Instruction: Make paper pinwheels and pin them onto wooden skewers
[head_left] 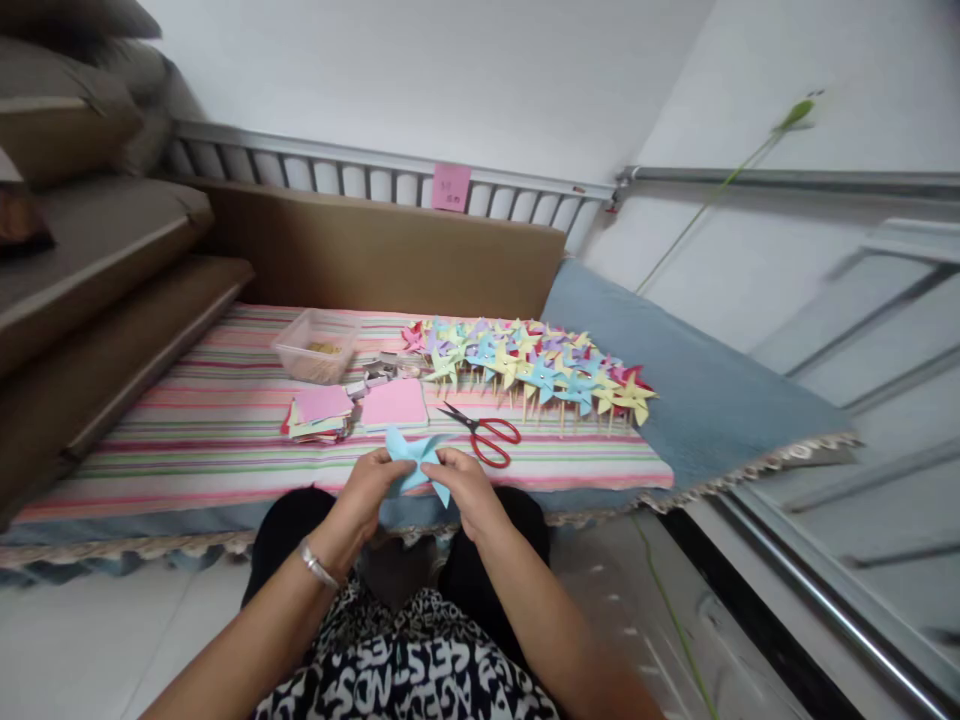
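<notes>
A light blue paper pinwheel [409, 450] is held up in front of my lap, its blades folded in toward the middle. My left hand [369, 487] pinches its left side, thumb near the centre. On the other side my right hand [469, 487] grips it, with thumb and fingertips close to the centre. Just beyond, a pair of red-handled scissors [487, 432] lies on the striped cloth, blades partly apart. Pink paper squares [394, 402] and a pile of mixed coloured paper [321, 410] lie behind my hands.
A clear plastic box [316, 345] holding thin sticks stands at the back left. Several finished pinwheels [536, 365] on sticks crowd the right of the striped cloth [202, 420]. Brown cushions [90, 270] are stacked at left. A cardboard panel [375, 250] leans before the radiator [337, 172].
</notes>
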